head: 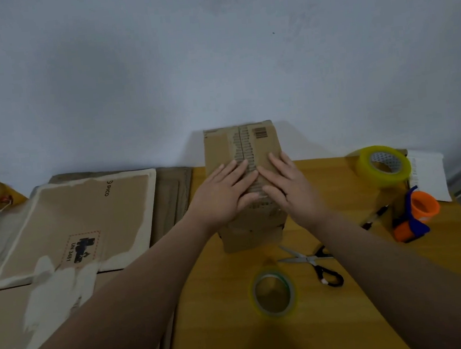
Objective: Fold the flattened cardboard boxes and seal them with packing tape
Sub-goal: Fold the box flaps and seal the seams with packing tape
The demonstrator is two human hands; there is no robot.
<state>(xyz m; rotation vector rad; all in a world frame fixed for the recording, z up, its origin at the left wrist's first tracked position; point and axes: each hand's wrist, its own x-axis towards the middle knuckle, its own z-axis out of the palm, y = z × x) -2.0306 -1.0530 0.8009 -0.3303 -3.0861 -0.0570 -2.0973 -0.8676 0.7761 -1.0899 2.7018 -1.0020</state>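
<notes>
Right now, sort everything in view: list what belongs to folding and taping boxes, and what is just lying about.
Job: cardboard box, pressed under left hand and right hand; flattened cardboard; small tape roll; large tape roll; scissors; tape dispenser.
Lying about: pen; white paper.

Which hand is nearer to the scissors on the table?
Right. The right hand lies flat on the box top, almost directly behind the scissors; the left hand lies beside it, farther left.
</notes>
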